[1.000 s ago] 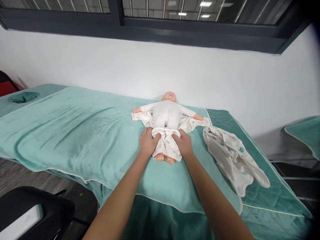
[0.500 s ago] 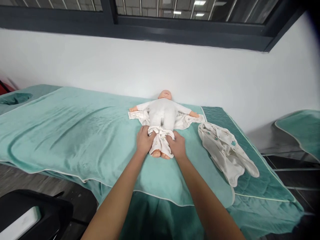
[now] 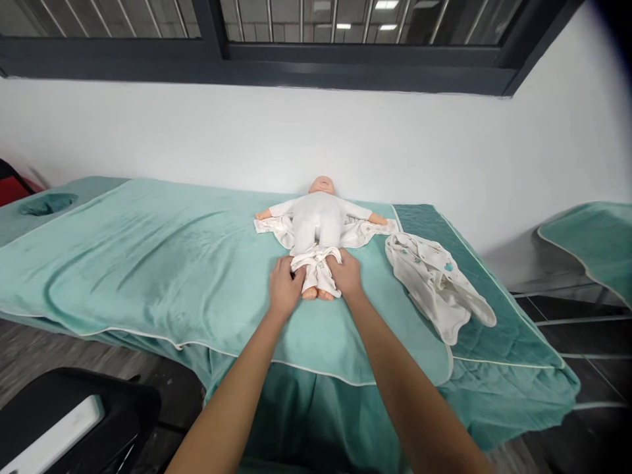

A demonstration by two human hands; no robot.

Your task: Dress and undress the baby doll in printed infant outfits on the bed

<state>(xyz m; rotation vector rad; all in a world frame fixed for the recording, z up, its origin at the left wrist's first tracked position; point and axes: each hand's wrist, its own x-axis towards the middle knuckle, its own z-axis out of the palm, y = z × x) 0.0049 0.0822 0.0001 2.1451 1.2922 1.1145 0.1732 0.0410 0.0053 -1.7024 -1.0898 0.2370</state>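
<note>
A baby doll (image 3: 317, 214) with a white cloth body lies on its back, head toward the wall and arms spread. Small printed white pants (image 3: 316, 263) are bunched around its lower legs, and the feet (image 3: 317, 293) stick out below. My left hand (image 3: 286, 284) grips the pants' waistband at the left side, my right hand (image 3: 346, 271) at the right side. Both hands are closed on the cloth. Beneath the doll's back and arms a printed white top (image 3: 363, 234) is spread open.
A crumpled white baby garment (image 3: 434, 280) with green prints lies on the right. Everything rests on a bed with a green blanket (image 3: 148, 263) against a white wall, under a dark window frame (image 3: 365, 69). At the lower left is a black chair-like object (image 3: 123, 408) bearing a white bar (image 3: 59, 438).
My view has shifted slightly. Both hands still grip the pants, whose waistband sits a little lower on the doll's legs relative to its body.
</note>
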